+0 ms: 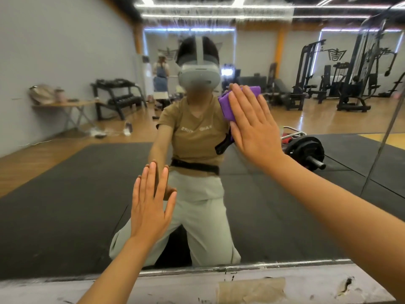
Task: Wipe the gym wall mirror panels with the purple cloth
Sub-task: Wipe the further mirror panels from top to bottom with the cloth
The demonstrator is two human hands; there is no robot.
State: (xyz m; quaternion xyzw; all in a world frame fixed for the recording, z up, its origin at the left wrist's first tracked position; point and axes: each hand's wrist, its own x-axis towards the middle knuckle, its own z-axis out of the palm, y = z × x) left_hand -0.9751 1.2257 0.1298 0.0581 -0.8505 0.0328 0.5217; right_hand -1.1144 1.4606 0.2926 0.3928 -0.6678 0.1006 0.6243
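With the flat right hand (252, 126) pressing the purple cloth (230, 104) on the mirror (65, 172) right of centre, and the left hand (151, 205) flat lower down, holding nothing, even overlapping strokes seem best.

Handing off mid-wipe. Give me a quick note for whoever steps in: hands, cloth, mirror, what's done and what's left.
Right hand: fingers straight, pressing the purple cloth flat on the mirror, upper centre.
Left hand: open, palm braced on the glass lower down, holding nothing.
Done: cannot tell how much has been wiped; streaky smears show along the top of this panel.
Left: clear those top streaks, finish this panel, then the next panel past the seam on the right.
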